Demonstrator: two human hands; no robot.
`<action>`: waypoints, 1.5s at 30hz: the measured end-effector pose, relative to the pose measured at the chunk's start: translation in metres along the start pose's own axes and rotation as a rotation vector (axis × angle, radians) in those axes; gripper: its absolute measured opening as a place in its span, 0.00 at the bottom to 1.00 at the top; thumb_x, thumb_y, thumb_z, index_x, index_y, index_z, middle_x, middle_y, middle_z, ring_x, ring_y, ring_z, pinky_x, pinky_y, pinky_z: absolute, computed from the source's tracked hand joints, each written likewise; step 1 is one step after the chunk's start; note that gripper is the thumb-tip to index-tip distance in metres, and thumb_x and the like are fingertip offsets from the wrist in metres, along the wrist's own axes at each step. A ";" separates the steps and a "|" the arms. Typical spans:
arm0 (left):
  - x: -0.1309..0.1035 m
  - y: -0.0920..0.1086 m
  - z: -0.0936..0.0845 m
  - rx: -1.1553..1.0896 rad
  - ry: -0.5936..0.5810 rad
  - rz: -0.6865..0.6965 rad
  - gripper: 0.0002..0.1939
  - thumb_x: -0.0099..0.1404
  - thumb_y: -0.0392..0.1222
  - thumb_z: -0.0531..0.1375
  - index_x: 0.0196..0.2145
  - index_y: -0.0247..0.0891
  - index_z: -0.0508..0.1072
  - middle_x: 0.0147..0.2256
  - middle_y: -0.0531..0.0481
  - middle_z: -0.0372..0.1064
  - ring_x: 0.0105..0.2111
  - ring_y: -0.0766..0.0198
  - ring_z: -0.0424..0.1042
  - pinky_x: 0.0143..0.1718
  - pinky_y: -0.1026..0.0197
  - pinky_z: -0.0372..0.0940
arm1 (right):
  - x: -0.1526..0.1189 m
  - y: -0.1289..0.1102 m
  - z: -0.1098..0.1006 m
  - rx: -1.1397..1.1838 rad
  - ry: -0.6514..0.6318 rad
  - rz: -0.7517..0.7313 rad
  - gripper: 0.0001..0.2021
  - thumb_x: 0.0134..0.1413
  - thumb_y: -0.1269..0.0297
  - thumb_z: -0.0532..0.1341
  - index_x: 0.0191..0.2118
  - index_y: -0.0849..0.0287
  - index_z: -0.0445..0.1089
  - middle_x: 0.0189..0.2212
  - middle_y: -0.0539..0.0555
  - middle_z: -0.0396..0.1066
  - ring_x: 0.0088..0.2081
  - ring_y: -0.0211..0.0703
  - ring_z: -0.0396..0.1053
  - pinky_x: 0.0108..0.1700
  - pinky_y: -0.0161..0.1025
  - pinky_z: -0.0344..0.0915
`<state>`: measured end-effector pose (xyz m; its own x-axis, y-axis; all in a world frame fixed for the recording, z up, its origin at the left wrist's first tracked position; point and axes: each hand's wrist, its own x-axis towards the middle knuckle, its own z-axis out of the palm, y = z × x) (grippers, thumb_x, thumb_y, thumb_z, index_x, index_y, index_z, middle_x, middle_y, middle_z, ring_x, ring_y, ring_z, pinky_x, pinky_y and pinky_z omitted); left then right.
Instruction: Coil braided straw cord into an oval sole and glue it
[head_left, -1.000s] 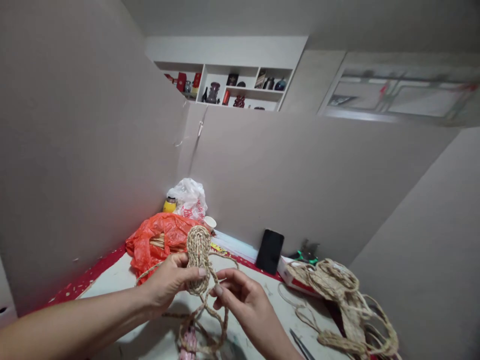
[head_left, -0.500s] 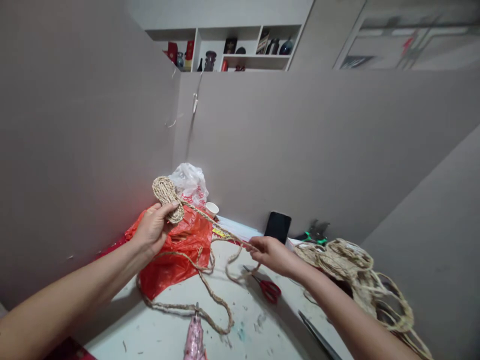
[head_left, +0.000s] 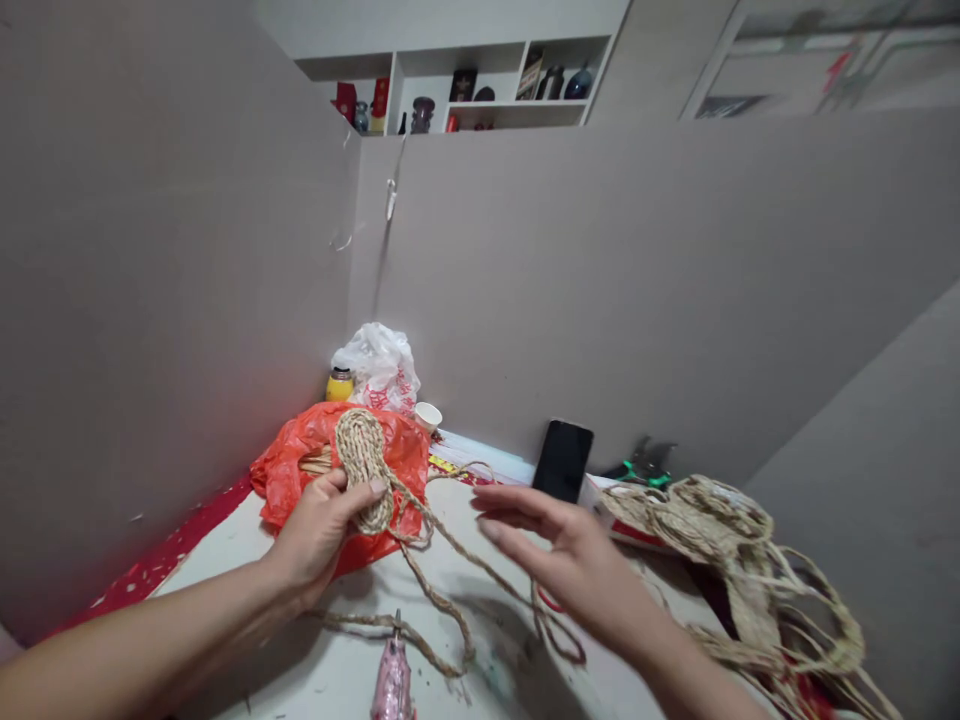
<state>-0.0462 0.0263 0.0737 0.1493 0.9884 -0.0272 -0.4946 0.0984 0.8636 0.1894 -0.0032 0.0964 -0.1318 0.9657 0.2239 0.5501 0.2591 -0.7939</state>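
Note:
My left hand [head_left: 322, 515] is closed on a sole-shaped coil of braided straw cord [head_left: 361, 455], thumb on its face and fingers behind. From its right side a loose length of the cord [head_left: 469, 550] runs down to the table and loops near the right wrist. My right hand [head_left: 544, 530] hovers over the table with fingers stretched out and nothing held. Behind the coil lies a red plastic bag [head_left: 292, 450]. A pink glue gun [head_left: 392, 680] with a metal tip stands at the front, cord passing behind its tip. My right hand mostly hides the red-handled scissors [head_left: 551, 600].
A phone [head_left: 562, 460] leans by the back panel, with green-handled pliers [head_left: 643, 470] to its right. A heap of straw braid [head_left: 712, 530] covers the right side. At the back left are a white plastic bag [head_left: 379, 365], a paper cup [head_left: 427, 416] and a yellow jar [head_left: 340, 385].
The coil has come down and nearer with my left hand. My right hand has let go of the cord and opened, moving slightly right; the cord now hangs slack.

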 end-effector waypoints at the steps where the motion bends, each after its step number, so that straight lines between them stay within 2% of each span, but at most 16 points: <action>1: -0.004 -0.004 0.001 0.023 -0.040 -0.026 0.11 0.54 0.40 0.68 0.35 0.34 0.76 0.29 0.50 0.76 0.30 0.67 0.72 0.37 0.65 0.66 | -0.002 -0.008 0.015 -0.007 0.034 -0.055 0.18 0.53 0.54 0.62 0.46 0.58 0.73 0.44 0.59 0.76 0.44 0.49 0.73 0.48 0.46 0.67; 4: -0.014 -0.013 0.000 0.108 -0.096 -0.078 0.11 0.55 0.42 0.67 0.36 0.34 0.77 0.32 0.48 0.76 0.32 0.64 0.72 0.38 0.63 0.65 | -0.008 -0.017 0.053 -0.026 0.080 -0.254 0.10 0.55 0.62 0.61 0.42 0.60 0.73 0.35 0.55 0.78 0.35 0.44 0.74 0.40 0.40 0.69; 6: -0.018 -0.017 -0.002 0.132 -0.094 -0.098 0.11 0.54 0.42 0.68 0.34 0.34 0.77 0.31 0.48 0.76 0.31 0.64 0.71 0.35 0.63 0.64 | -0.011 -0.013 0.067 0.042 0.061 -0.264 0.06 0.57 0.65 0.59 0.36 0.58 0.74 0.30 0.52 0.77 0.30 0.40 0.72 0.35 0.35 0.68; 10: -0.021 -0.018 -0.002 0.055 -0.138 -0.181 0.12 0.52 0.41 0.69 0.34 0.34 0.77 0.31 0.46 0.76 0.30 0.63 0.71 0.36 0.61 0.65 | -0.014 -0.007 0.074 0.263 0.050 -0.075 0.07 0.54 0.62 0.61 0.30 0.58 0.73 0.23 0.49 0.73 0.24 0.36 0.68 0.27 0.32 0.65; 13: -0.022 -0.017 -0.001 0.015 -0.141 -0.237 0.11 0.51 0.40 0.69 0.32 0.34 0.76 0.29 0.47 0.75 0.27 0.64 0.71 0.32 0.62 0.65 | -0.015 -0.009 0.072 0.446 0.014 0.099 0.10 0.50 0.56 0.64 0.30 0.58 0.72 0.21 0.48 0.69 0.21 0.35 0.65 0.23 0.31 0.62; 16: -0.024 -0.014 0.001 0.019 -0.150 -0.263 0.11 0.50 0.41 0.70 0.31 0.34 0.76 0.28 0.47 0.75 0.26 0.64 0.71 0.31 0.63 0.65 | -0.017 -0.012 0.072 0.539 -0.019 0.175 0.13 0.49 0.53 0.64 0.30 0.58 0.72 0.18 0.47 0.66 0.18 0.34 0.63 0.20 0.31 0.62; 18: -0.025 -0.013 0.002 0.019 -0.147 -0.267 0.12 0.49 0.42 0.70 0.31 0.34 0.76 0.28 0.47 0.75 0.26 0.64 0.71 0.31 0.63 0.65 | -0.020 -0.011 0.073 0.436 0.049 0.061 0.10 0.52 0.56 0.63 0.30 0.58 0.72 0.18 0.48 0.67 0.18 0.35 0.63 0.20 0.31 0.62; 21: -0.027 -0.011 0.002 -0.004 -0.147 -0.261 0.12 0.49 0.41 0.70 0.32 0.34 0.77 0.29 0.47 0.75 0.27 0.65 0.71 0.31 0.64 0.65 | -0.025 -0.008 0.075 0.114 0.211 -0.307 0.04 0.56 0.68 0.60 0.34 0.59 0.73 0.24 0.51 0.72 0.23 0.38 0.67 0.25 0.34 0.65; 22: -0.028 -0.011 0.003 -0.016 -0.155 -0.262 0.12 0.49 0.41 0.70 0.32 0.35 0.77 0.29 0.48 0.75 0.27 0.65 0.71 0.31 0.65 0.65 | -0.026 -0.007 0.076 0.029 0.232 -0.408 0.05 0.57 0.71 0.59 0.36 0.59 0.72 0.25 0.52 0.72 0.24 0.38 0.68 0.27 0.34 0.65; 24: -0.029 -0.010 0.003 -0.034 -0.176 -0.272 0.11 0.50 0.40 0.70 0.31 0.34 0.78 0.27 0.48 0.75 0.26 0.66 0.71 0.31 0.65 0.64 | -0.029 -0.006 0.077 -0.064 0.235 -0.502 0.06 0.58 0.74 0.58 0.39 0.60 0.70 0.26 0.53 0.71 0.24 0.39 0.68 0.28 0.35 0.65; 31: -0.031 -0.008 0.006 -0.050 -0.220 -0.282 0.10 0.50 0.40 0.69 0.31 0.33 0.78 0.26 0.49 0.74 0.25 0.65 0.70 0.29 0.65 0.63 | -0.032 -0.003 0.081 -0.207 0.268 -0.667 0.13 0.57 0.78 0.57 0.46 0.58 0.64 0.29 0.55 0.74 0.29 0.43 0.73 0.31 0.37 0.69; 33: -0.031 -0.006 0.006 -0.031 -0.207 -0.283 0.10 0.49 0.40 0.70 0.30 0.34 0.77 0.25 0.49 0.74 0.24 0.66 0.69 0.29 0.66 0.62 | -0.034 -0.002 0.084 -0.148 0.300 -0.646 0.14 0.57 0.77 0.57 0.48 0.56 0.65 0.30 0.55 0.75 0.29 0.42 0.74 0.32 0.37 0.70; 36: -0.031 -0.004 0.005 0.011 -0.188 -0.280 0.11 0.50 0.42 0.69 0.30 0.34 0.78 0.27 0.48 0.75 0.25 0.66 0.70 0.29 0.65 0.63 | -0.036 -0.002 0.086 -0.011 0.343 -0.521 0.15 0.56 0.74 0.59 0.49 0.54 0.66 0.33 0.54 0.77 0.28 0.41 0.73 0.31 0.36 0.71; 40: -0.032 -0.005 0.005 0.002 -0.175 -0.271 0.11 0.51 0.41 0.69 0.32 0.34 0.78 0.29 0.47 0.76 0.26 0.66 0.71 0.31 0.65 0.64 | -0.036 -0.006 0.083 0.102 0.319 -0.419 0.09 0.56 0.71 0.60 0.42 0.55 0.70 0.30 0.52 0.76 0.23 0.38 0.71 0.26 0.33 0.69; 42: -0.032 -0.006 0.005 -0.025 -0.194 -0.269 0.11 0.51 0.40 0.69 0.33 0.34 0.78 0.28 0.48 0.75 0.26 0.66 0.70 0.31 0.65 0.64 | -0.036 -0.007 0.082 0.108 0.310 -0.448 0.08 0.55 0.73 0.61 0.39 0.54 0.71 0.27 0.50 0.74 0.22 0.36 0.69 0.24 0.31 0.67; 45: -0.033 -0.009 0.006 -0.057 -0.241 -0.255 0.10 0.52 0.40 0.68 0.32 0.33 0.78 0.26 0.49 0.74 0.25 0.67 0.70 0.30 0.66 0.64 | -0.034 -0.002 0.085 0.043 0.357 -0.575 0.12 0.55 0.77 0.59 0.43 0.54 0.69 0.28 0.51 0.74 0.26 0.39 0.71 0.27 0.33 0.68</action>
<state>-0.0420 -0.0081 0.0700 0.4686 0.8762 -0.1128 -0.4615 0.3517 0.8145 0.1227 -0.0350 0.0422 -0.1094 0.6106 0.7844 0.4399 0.7374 -0.5127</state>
